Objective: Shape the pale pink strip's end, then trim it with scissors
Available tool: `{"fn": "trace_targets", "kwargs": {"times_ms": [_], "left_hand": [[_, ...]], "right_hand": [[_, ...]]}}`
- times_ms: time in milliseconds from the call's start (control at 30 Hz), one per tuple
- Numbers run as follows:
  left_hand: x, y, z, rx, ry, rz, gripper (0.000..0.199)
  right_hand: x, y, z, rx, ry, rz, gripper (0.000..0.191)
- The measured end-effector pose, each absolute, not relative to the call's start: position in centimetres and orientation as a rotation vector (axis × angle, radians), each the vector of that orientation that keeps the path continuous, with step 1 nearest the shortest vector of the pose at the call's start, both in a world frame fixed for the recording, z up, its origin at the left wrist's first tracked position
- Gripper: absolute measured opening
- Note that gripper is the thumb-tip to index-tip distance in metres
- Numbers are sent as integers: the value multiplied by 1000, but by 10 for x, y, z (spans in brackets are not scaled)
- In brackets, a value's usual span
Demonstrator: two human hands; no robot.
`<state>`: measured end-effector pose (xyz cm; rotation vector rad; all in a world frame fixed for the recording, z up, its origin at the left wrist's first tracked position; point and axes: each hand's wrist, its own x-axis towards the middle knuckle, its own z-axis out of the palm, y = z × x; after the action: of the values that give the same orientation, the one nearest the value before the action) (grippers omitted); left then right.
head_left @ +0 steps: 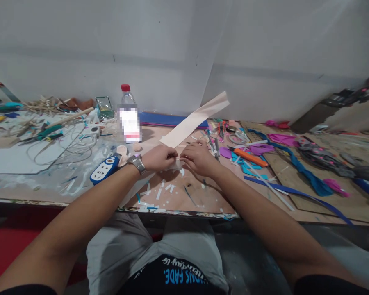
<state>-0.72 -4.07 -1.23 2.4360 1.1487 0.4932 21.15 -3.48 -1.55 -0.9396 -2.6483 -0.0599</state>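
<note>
My left hand (pixel 161 159) and my right hand (pixel 199 157) meet close together above the worktable. Both are closed, their fingertips pinching a small whitish piece of thin, paper-like material (pixel 176 164) between them. Fingers cover most of that piece, so its shape is unclear. Just beyond the hands, a long pale cream strip (pixel 195 119) slants up to the right; whether it joins the pinched piece cannot be made out. White and blue paper scraps (pixel 160 190) are scattered on the table in front of me.
A red-capped bottle (pixel 128 98) stands behind a blue-and-white power strip (pixel 103 170) on the left. Green-handled pliers (pixel 49 131) lie farther left. To the right are an orange utility knife (pixel 250 157), blue ribbon (pixel 298 194) and coloured paper pieces (pixel 260 148).
</note>
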Motion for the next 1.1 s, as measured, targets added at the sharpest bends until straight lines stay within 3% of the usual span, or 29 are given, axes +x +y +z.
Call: {"fn": "trace_targets", "kwargs": {"times_ms": [767, 967, 1100], "left_hand": [[-19, -37, -7, 2451, 1212, 399, 26], [-18, -39, -6, 2424, 1202, 419, 46], [-18, -38, -8, 2454, 1245, 371, 35]], "right_hand": [[226, -27, -6, -1194, -2534, -98, 20], [223, -28, -7, -1124, -2561, -53, 21], [222, -29, -6, -1065, -2584, 7, 21]]}}
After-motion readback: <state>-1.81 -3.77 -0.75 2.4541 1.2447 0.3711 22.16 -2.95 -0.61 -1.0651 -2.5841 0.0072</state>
